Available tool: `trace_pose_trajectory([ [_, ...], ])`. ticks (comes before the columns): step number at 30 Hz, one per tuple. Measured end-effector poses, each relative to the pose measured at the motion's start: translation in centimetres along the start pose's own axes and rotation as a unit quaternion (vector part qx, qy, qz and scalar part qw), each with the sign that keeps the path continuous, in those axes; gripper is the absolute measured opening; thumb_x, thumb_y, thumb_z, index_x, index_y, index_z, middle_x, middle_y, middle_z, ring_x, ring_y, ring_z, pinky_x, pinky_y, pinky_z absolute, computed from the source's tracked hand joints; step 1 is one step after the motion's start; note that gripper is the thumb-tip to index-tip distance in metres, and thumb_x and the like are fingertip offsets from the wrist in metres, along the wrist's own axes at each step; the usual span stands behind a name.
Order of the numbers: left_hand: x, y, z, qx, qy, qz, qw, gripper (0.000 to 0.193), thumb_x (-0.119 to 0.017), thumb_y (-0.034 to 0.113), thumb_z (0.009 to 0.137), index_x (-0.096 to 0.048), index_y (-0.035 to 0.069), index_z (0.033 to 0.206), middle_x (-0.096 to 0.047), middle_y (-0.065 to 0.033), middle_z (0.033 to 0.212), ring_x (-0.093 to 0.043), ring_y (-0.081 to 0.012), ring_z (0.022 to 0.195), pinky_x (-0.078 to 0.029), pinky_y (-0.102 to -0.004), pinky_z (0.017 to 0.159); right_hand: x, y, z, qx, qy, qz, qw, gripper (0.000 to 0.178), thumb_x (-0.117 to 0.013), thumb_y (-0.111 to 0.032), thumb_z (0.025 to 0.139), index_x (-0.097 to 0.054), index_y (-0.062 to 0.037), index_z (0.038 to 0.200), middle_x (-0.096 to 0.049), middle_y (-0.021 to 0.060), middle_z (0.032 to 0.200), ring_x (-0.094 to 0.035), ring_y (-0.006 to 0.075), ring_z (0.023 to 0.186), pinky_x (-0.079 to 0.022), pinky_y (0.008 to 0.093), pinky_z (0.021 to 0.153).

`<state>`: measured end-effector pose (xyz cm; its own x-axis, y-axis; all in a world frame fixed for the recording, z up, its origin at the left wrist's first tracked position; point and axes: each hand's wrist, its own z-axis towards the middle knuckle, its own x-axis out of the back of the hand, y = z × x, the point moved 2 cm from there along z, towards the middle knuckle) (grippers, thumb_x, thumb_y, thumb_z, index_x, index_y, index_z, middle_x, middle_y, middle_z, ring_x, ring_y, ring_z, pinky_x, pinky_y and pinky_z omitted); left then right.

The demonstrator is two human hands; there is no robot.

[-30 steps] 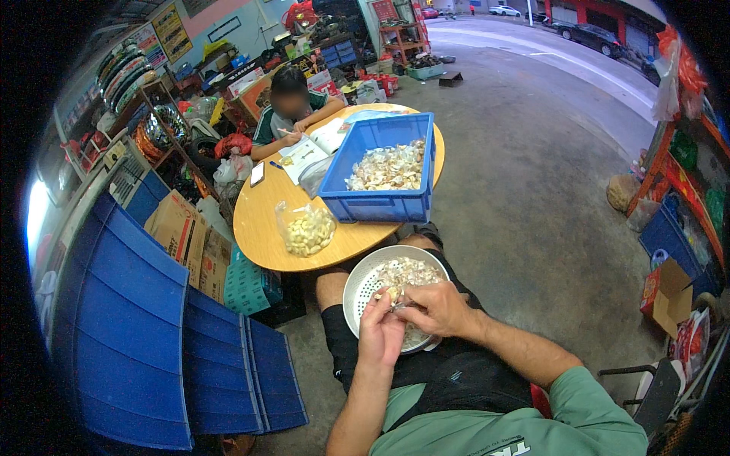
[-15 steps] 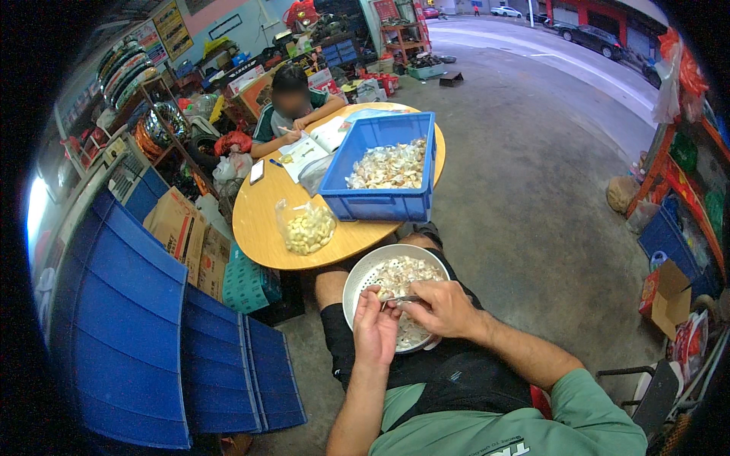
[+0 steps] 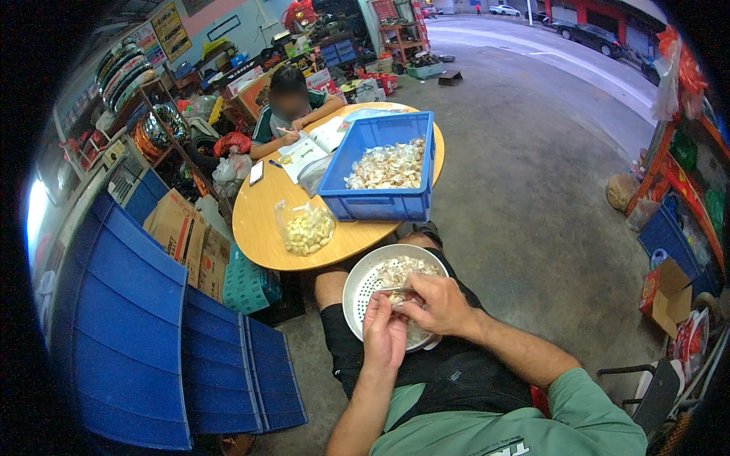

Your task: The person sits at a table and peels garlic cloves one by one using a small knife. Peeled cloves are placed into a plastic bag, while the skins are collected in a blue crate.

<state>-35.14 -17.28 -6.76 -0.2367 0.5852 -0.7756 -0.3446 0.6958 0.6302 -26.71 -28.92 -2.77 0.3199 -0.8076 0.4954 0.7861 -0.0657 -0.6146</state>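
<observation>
Over a white perforated colander point(image 3: 353, 298) in my lap, both hands work close together. My left hand point(image 3: 385, 338) pinches a garlic clove point(image 3: 396, 299) at its fingertips, partly hidden by the fingers. A small knife point(image 3: 392, 289) is gripped in my right hand point(image 3: 443, 305), its blade lying across at the clove. Papery garlic skins and pieces point(image 3: 407, 269) cover part of the colander's bottom. Beyond it on the table, a clear plastic bag point(image 3: 282, 214) contains peeled cloves point(image 3: 309, 232). A blue crate point(image 3: 372, 207) beside it holds many unpeeled cloves point(image 3: 389, 165).
The round wooden table point(image 3: 262, 228) stands just ahead of my knees. Across it a person point(image 3: 293, 106) writes in an open book point(image 3: 306, 156), near a phone point(image 3: 257, 172). Blue panels point(image 3: 137, 311) and cardboard boxes point(image 3: 176, 224) stand left; an open carton point(image 3: 668, 296) lies right.
My right hand has turned slightly and moved a little up with the knife. The left fingertips have shifted slightly right, staying against the clove.
</observation>
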Motion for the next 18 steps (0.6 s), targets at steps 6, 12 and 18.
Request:
trace_pose_trajectory([
  [6, 0.9, -0.7, -0.2, 0.02, -0.006, -0.035, 0.999, 0.023, -0.054, 0.019, 0.102, -0.059, 0.004, 0.119, -0.062, -0.0122, 0.12, -0.059, -0.0227, 0.11, -0.045, -0.0403, 0.102, 0.1, 0.2, 0.0, 0.023, -0.003, -0.026, 0.999, 0.031, -0.074, -0.025, 0.083, -0.053, -0.0025, 0.081, -0.061, 0.0173, 0.073, -0.064, 0.0368, 0.068, -0.049, 0.0457, 0.06],
  [12, 1.1, -1.1, -0.5, 0.012, 0.014, -0.042, 0.999, 0.019, -0.054, 0.017, 0.102, -0.06, 0.005, 0.115, -0.063, -0.0111, 0.115, -0.06, -0.0211, 0.107, -0.046, -0.0385, 0.101, -0.2, 0.5, -0.5, 0.049, 0.005, -0.035, 0.998, 0.031, -0.075, -0.025, 0.082, -0.053, -0.0031, 0.08, -0.06, 0.0166, 0.071, -0.064, 0.036, 0.067, -0.049, 0.0449, 0.058],
  [18, 0.1, -0.5, -0.4, -0.023, 0.003, 0.005, 1.0, 0.014, -0.055, 0.017, 0.102, -0.06, 0.007, 0.11, -0.065, -0.0089, 0.112, -0.061, -0.0179, 0.102, -0.047, -0.0363, 0.099, 0.1, 0.2, -0.1, 0.021, 0.026, -0.022, 0.999, 0.031, -0.075, -0.024, 0.082, -0.053, -0.0023, 0.078, -0.06, 0.0167, 0.071, -0.063, 0.0368, 0.067, -0.049, 0.0455, 0.059],
])
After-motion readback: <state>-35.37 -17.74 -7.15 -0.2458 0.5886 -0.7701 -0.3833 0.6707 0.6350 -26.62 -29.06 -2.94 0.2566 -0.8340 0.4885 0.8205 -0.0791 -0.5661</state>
